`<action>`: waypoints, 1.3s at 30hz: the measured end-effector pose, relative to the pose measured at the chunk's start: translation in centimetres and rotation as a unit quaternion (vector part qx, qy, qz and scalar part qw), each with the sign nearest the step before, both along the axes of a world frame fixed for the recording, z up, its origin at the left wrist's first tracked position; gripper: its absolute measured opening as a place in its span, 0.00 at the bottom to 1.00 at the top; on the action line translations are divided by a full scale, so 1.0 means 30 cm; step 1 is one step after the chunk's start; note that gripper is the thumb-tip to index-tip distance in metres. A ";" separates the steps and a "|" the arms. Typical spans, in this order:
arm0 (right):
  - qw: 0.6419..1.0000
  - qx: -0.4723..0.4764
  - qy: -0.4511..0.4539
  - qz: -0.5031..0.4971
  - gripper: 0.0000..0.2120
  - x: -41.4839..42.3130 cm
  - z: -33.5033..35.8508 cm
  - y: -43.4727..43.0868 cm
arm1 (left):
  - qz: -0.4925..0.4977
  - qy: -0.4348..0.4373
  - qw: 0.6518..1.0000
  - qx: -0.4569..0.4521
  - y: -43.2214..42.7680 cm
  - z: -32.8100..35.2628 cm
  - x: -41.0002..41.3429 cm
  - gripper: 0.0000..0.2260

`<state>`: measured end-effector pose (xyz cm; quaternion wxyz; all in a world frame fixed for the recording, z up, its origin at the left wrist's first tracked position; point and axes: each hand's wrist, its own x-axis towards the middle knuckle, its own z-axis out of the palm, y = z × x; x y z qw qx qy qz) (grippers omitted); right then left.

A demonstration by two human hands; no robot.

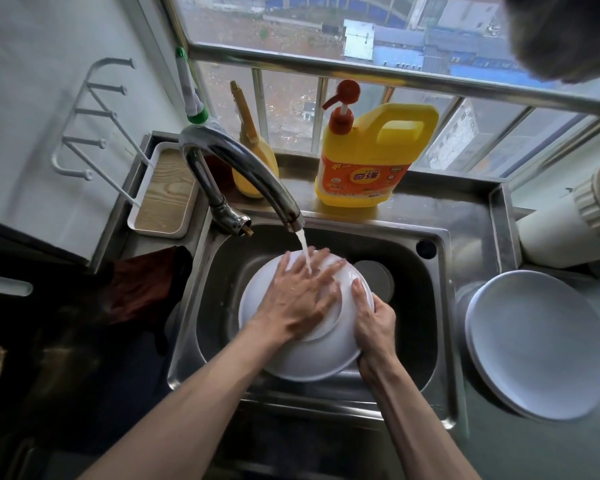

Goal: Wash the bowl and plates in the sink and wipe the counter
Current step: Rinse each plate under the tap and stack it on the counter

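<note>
white bowl upside down in sink | right hand clamps its rim | left hand fingers spread flat on base | likely light, stiff, wet-slick; rim safest hold | faucet running onto it

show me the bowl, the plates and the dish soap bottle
bowl [312,362]: head view, on its outer wall below the hands
plates [534,348]: head view, middle of the top plate
dish soap bottle [361,176]: head view, on the orange label

White bowl, white plates, yellow-and-orange detergent bottle, steel-grey sink
</note>
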<state>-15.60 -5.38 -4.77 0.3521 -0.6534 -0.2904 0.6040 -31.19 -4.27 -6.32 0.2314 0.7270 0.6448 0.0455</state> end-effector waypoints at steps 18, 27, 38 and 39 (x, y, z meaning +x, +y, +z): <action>0.999 -0.013 -0.013 -0.034 0.21 0.010 -0.060 -0.028 | 0.521 -0.589 0.572 -0.233 -0.163 -0.038 -0.220 0.21; 0.996 -0.081 0.029 0.001 0.16 -0.041 -0.113 0.020 | 0.550 -0.690 0.444 -0.159 -0.217 -0.024 -0.208 0.15; 0.993 -0.100 0.063 0.029 0.13 -0.030 -0.127 0.050 | 0.486 -0.596 0.602 -0.212 -0.195 0.026 -0.264 0.23; 0.992 -0.106 0.063 0.025 0.12 -0.027 -0.123 0.049 | 0.501 -0.578 0.611 -0.207 -0.185 0.027 -0.258 0.24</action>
